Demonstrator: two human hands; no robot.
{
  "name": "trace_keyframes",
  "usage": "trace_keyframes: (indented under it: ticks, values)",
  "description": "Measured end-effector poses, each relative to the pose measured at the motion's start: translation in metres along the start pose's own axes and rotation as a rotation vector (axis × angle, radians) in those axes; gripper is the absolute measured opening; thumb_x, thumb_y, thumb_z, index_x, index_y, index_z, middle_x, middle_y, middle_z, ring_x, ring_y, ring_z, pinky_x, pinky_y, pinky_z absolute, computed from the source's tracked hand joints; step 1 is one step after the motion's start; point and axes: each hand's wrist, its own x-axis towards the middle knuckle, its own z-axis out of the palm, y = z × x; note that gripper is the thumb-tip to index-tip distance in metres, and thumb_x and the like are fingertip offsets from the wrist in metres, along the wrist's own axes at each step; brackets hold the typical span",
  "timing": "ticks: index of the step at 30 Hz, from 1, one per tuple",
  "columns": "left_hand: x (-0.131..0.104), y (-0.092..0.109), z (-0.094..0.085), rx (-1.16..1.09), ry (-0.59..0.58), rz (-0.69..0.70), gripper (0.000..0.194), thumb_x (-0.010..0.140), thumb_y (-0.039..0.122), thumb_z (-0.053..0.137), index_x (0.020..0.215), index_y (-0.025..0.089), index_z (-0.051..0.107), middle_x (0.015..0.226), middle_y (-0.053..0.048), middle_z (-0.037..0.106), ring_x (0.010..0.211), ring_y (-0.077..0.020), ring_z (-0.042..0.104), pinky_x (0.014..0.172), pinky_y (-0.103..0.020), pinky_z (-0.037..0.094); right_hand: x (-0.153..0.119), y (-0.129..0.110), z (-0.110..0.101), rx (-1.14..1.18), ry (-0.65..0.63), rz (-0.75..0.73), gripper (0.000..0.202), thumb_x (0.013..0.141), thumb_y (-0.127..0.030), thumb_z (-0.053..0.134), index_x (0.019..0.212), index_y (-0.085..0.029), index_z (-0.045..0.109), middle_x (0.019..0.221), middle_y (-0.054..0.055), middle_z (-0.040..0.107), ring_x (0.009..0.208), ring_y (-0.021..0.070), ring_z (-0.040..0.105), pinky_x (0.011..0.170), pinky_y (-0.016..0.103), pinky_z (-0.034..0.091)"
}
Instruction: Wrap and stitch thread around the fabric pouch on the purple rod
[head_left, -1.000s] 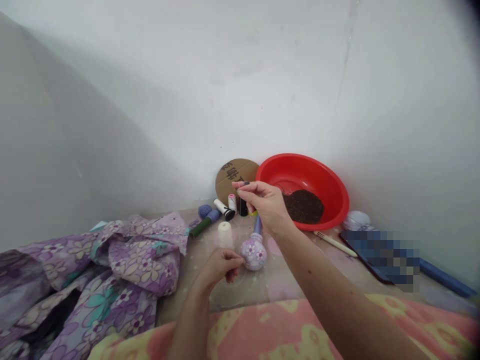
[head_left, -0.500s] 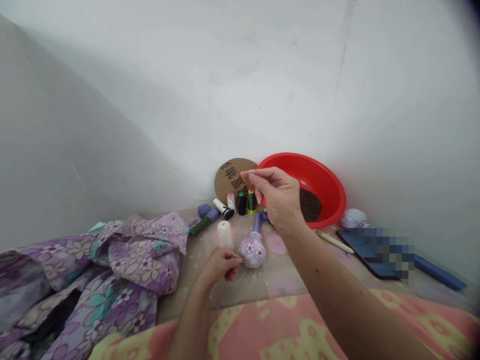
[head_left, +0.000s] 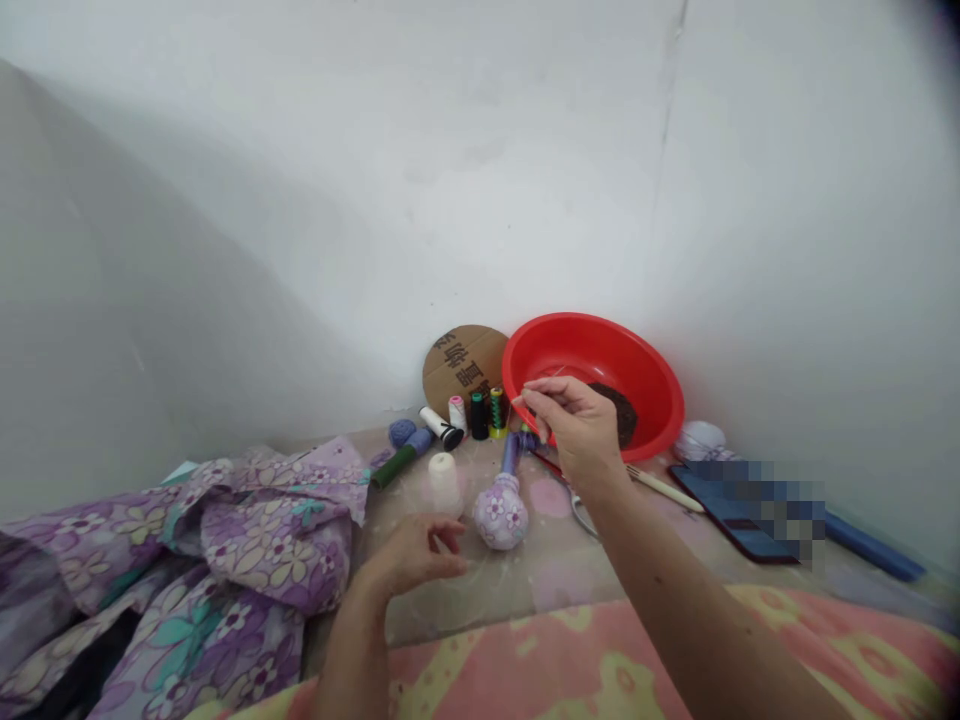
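Note:
My right hand point(head_left: 585, 428) is raised in front of the red basin, with thumb and forefinger pinched together. A faint thin line shows by those fingertips, too fine to identify. My left hand point(head_left: 424, 552) hovers low over the table, its thumb and fingers apart and holding nothing visible. Just right of it lies a round ball of purple flowered cloth point(head_left: 502, 515) with a narrow purple stem point(head_left: 511, 455), apart from the hand. A white spool of thread point(head_left: 444, 482) stands behind my left hand. Scissors point(head_left: 583, 515) lie partly hidden behind my right forearm.
Flowered cloth point(head_left: 262, 535) is heaped at left. Thread spools point(head_left: 478, 416) stand before a cardboard disc point(head_left: 461, 365). The red basin point(head_left: 667, 400) holds dark material. A pale-handled fork-like tool point(head_left: 671, 491), a phone point(head_left: 731, 515) and white yarn point(head_left: 701, 440) lie at right.
My right hand has come down and slightly right. My left hand has moved away from the cloth ball, its pinch now opened. The view has shifted slightly.

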Motion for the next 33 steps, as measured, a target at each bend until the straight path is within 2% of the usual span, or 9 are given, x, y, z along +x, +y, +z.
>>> trace_keyframes:
  ticks: [4, 7, 11, 14, 17, 21, 25, 30, 33]
  values:
    - [-0.008, 0.008, -0.015, -0.096, 0.341, 0.106, 0.025, 0.065, 0.038, 0.061, 0.058, 0.014, 0.062, 0.054, 0.000, 0.057, 0.050, -0.0109, 0.047, 0.049, -0.021, 0.035, -0.005, 0.015, -0.012, -0.068, -0.103, 0.117, 0.015, 0.064, -0.028, 0.064, 0.073, -0.016, 0.063, 0.060, 0.002, 0.065, 0.035, 0.0052, 0.039, 0.035, 0.020, 0.030]
    - [-0.007, 0.019, -0.010, -0.369, 0.577, 0.248, 0.028, 0.074, 0.040, 0.051, 0.067, 0.015, 0.062, 0.054, 0.001, 0.054, 0.052, -0.0099, 0.046, 0.052, -0.020, 0.036, -0.013, 0.024, -0.013, -0.109, -0.230, 0.220, 0.010, 0.061, -0.024, 0.065, 0.069, -0.017, 0.064, 0.058, 0.002, 0.065, 0.038, 0.0071, 0.043, 0.036, 0.020, 0.031]
    - [0.003, 0.033, 0.016, -0.639, 0.415, 0.248, 0.038, 0.079, 0.041, 0.046, 0.104, 0.016, 0.057, 0.061, 0.000, 0.057, 0.049, -0.0095, 0.048, 0.050, -0.022, 0.037, -0.028, 0.043, -0.010, -0.162, -0.388, 0.284, 0.005, 0.061, -0.020, 0.064, 0.066, -0.019, 0.066, 0.057, 0.000, 0.063, 0.047, 0.0101, 0.051, 0.041, 0.020, 0.035]
    - [0.011, 0.036, 0.037, -0.789, 0.219, 0.159, 0.046, 0.077, 0.047, 0.044, 0.113, 0.019, 0.050, 0.084, -0.004, 0.062, 0.044, -0.0077, 0.046, 0.041, -0.022, 0.034, -0.036, 0.057, -0.012, -0.222, -0.431, 0.284, 0.006, 0.064, -0.019, 0.061, 0.068, -0.019, 0.067, 0.060, -0.001, 0.063, 0.052, 0.0105, 0.053, 0.046, 0.020, 0.038]
    - [0.018, 0.035, 0.050, -0.835, 0.102, 0.104, 0.048, 0.076, 0.053, 0.041, 0.109, 0.019, 0.051, 0.073, -0.002, 0.060, 0.040, -0.0071, 0.043, 0.038, -0.021, 0.030, -0.040, 0.067, -0.016, -0.245, -0.418, 0.308, 0.007, 0.066, -0.017, 0.060, 0.066, -0.018, 0.067, 0.064, 0.000, 0.065, 0.058, 0.0126, 0.055, 0.054, 0.023, 0.042]
    - [0.022, 0.035, 0.055, -0.821, 0.121, 0.024, 0.036, 0.071, 0.052, 0.051, 0.080, 0.017, 0.056, 0.048, 0.005, 0.041, 0.038, -0.0049, 0.034, 0.038, -0.018, 0.023, -0.039, 0.074, -0.023, -0.263, -0.406, 0.314, 0.005, 0.064, -0.018, 0.062, 0.062, -0.018, 0.067, 0.060, 0.000, 0.063, 0.057, 0.0127, 0.054, 0.057, 0.024, 0.041]
    - [0.023, 0.031, 0.054, -0.848, 0.132, -0.010, 0.033, 0.065, 0.046, 0.062, 0.068, 0.014, 0.052, 0.044, 0.009, 0.026, 0.038, -0.0022, 0.020, 0.038, -0.017, 0.014, -0.040, 0.078, -0.028, -0.198, -0.386, 0.322, 0.004, 0.061, -0.017, 0.065, 0.058, -0.017, 0.066, 0.060, -0.001, 0.061, 0.058, 0.0108, 0.052, 0.055, 0.022, 0.040]
    - [0.024, 0.026, 0.054, -0.709, 0.195, -0.002, 0.033, 0.065, 0.044, 0.062, 0.058, 0.013, 0.052, 0.040, 0.008, 0.031, 0.039, -0.0030, 0.023, 0.040, -0.019, 0.014, -0.048, 0.090, -0.033, 0.112, -0.321, 0.517, 0.011, 0.062, -0.025, 0.067, 0.062, -0.015, 0.061, 0.067, 0.000, 0.063, 0.039, 0.0044, 0.042, 0.039, 0.018, 0.032]
    - [0.024, 0.025, 0.052, -0.597, 0.188, -0.008, 0.032, 0.066, 0.044, 0.061, 0.059, 0.013, 0.056, 0.039, 0.007, 0.034, 0.039, -0.0039, 0.026, 0.040, -0.019, 0.016, -0.051, 0.093, -0.036, 0.387, -0.301, 0.610, 0.017, 0.065, -0.030, 0.066, 0.064, -0.016, 0.057, 0.064, 0.000, 0.063, 0.037, 0.0047, 0.043, 0.038, 0.018, 0.033]
